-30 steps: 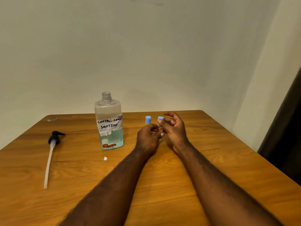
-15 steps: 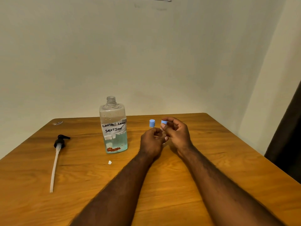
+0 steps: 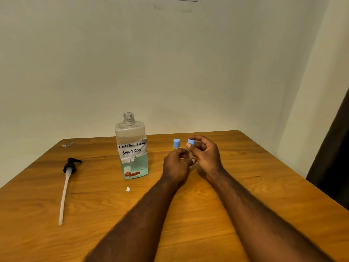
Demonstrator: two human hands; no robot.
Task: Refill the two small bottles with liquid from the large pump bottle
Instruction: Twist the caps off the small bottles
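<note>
Hands meet over the table point(image 3: 273, 176), just right of the large bottle point(image 3: 132, 148). The right hand point(image 3: 204, 157) pinches a blue cap point(image 3: 191, 142) btwn thumb and forefinger. Its other fingers curl loosely behind, and the cap is at the top of the hand, raised off the wood. A small bottle point(image 3: 176, 144) stands upright on the table just behind the left hand point(image 3: 176, 165). It has its own blue cap on, and its clear body is mostly hidden by the knuckles.

The left hand is just beside the right, back toward the camera, fingers curled in tight w/ tips touching the right hand. What it grips is hidden, poss. the other little bottle's body, but I cannot tell. I also cannot tell whether the pinched cap is still screwed on.

The large bottle stands upright left of the hands, near but not touching them. Its neck is open w/ threads bare. Pale blue-green liquid fills the lower part, w/ droplets on the inside above. Its white tape label is hand-lettered, ending "LENS SOLUTION".

The pump point(image 3: 71, 165) lies flat well to the left, black head toward the far edge and white dip tube running toward the near edge. A small white scrap point(image 3: 128, 189) lies on the wood in front of the large bottle. A dark curtain point(image 3: 336, 157) hangs at the right edge.
</note>
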